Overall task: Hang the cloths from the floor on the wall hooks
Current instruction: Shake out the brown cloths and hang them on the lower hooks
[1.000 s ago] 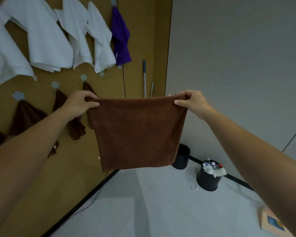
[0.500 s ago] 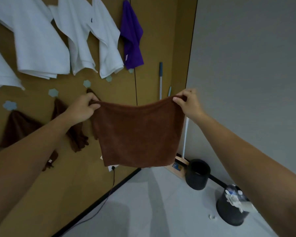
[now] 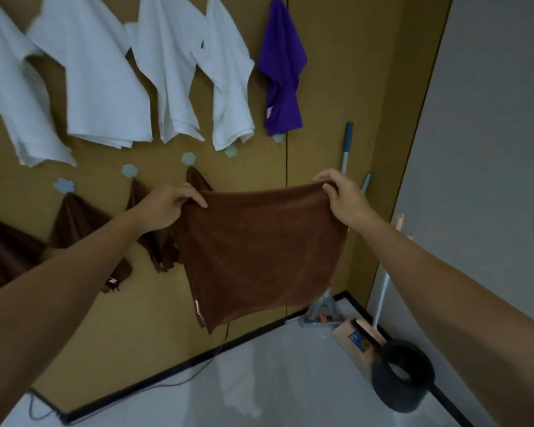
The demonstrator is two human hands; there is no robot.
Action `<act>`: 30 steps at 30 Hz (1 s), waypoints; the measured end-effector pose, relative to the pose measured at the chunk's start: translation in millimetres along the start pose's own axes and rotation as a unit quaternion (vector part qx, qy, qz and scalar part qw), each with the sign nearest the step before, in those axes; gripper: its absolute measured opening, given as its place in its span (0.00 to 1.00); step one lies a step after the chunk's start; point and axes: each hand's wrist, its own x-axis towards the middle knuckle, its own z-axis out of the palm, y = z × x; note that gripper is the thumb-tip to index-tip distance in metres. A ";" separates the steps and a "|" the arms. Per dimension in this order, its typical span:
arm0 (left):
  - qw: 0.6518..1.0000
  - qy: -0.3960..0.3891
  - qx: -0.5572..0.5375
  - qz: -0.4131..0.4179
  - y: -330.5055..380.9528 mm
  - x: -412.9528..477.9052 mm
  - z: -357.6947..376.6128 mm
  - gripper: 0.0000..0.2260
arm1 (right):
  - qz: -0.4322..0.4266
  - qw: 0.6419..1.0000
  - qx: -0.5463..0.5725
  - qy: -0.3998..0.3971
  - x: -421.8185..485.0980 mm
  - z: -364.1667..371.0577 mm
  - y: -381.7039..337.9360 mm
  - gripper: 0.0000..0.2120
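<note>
A brown cloth (image 3: 259,254) hangs spread in front of the mustard wall, held by its two top corners. My left hand (image 3: 167,208) pinches the left corner and my right hand (image 3: 342,195) pinches the right corner. Pale hexagonal wall hooks (image 3: 188,157) sit in a slanting row just above the cloth; one bare hook (image 3: 231,151) lies above the cloth's top edge. Other brown cloths (image 3: 77,223) hang from hooks to the left, partly hidden by my left arm.
Several white cloths (image 3: 102,87) and a purple cloth (image 3: 281,78) hang higher on the wall. A mop handle (image 3: 346,146) leans in the corner. A black bin (image 3: 403,375), a cardboard box (image 3: 356,339) and a cable (image 3: 179,382) lie on the grey floor.
The view has swung left and closer to the wall. Both hands have carried the stretched brown cloth nearer the hook row, keeping the same hold on its corners.
</note>
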 end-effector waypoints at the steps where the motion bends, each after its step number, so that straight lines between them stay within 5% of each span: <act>1: 0.999 0.003 -0.022 -0.027 -0.3 2.1 2.7 0.27 | -0.008 1.000 0.010 -0.017 6.1 2.0 4.0 0.13; 5: 0.987 0.065 -0.044 -0.138 -12.0 21.0 14.0 0.16 | 0.003 0.997 0.045 -0.062 33.6 13.9 17.2 0.17; 10: 0.986 0.085 -0.025 -0.140 -27.6 56.2 15.2 0.02 | 0.021 0.998 0.027 -0.061 78.6 26.4 30.8 0.13; 15: 0.994 0.035 0.025 -0.102 -53.0 104.0 8.4 0.03 | -0.034 0.995 0.010 -0.093 125.2 39.4 42.6 0.05; 21: 0.994 -0.063 0.016 -0.092 -85.3 158.2 7.6 0.17 | -0.031 0.990 -0.027 -0.135 169.9 62.7 62.7 0.11; 30: 0.993 0.025 -0.021 -0.115 -116.0 198.7 34.7 0.02 | -0.016 0.988 -0.006 -0.155 233.3 92.7 98.6 0.16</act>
